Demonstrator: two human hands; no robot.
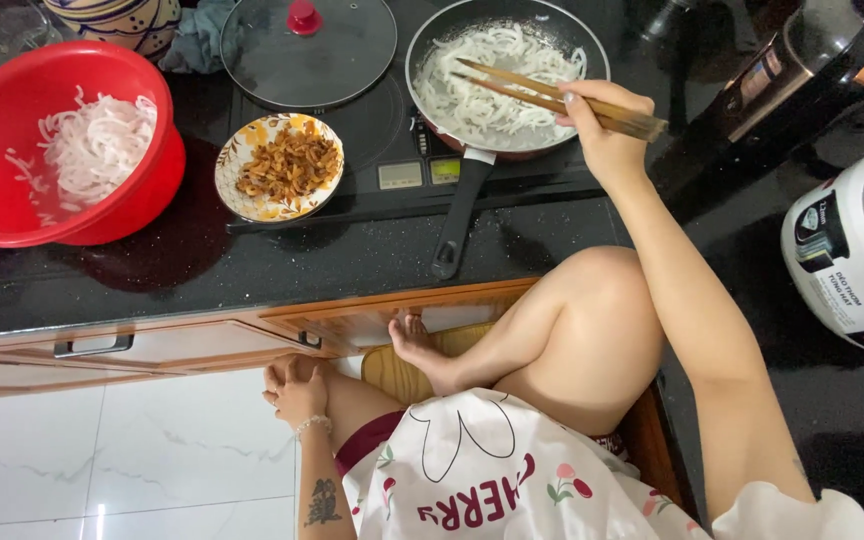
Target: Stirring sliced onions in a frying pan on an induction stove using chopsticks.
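My right hand (600,130) grips a pair of wooden chopsticks (532,90) whose tips reach into a dark frying pan (422,45) full of white noodle-like strips (487,75). The pan sits on a black induction cooktop (372,140), its handle (457,225) pointing toward me. My left hand (297,390) rests on my knee below the counter edge, fingers curled, holding nothing. I sit with one leg folded up on a wooden stool (397,375).
A red bowl (12,215) of white strips stands at the left. A patterned plate (237,195) of fried brown bits lies beside a glass lid (307,45). A white rice cooker (852,250) and a dark appliance (802,70) stand at the right. Drawers (152,345) sit under the counter.
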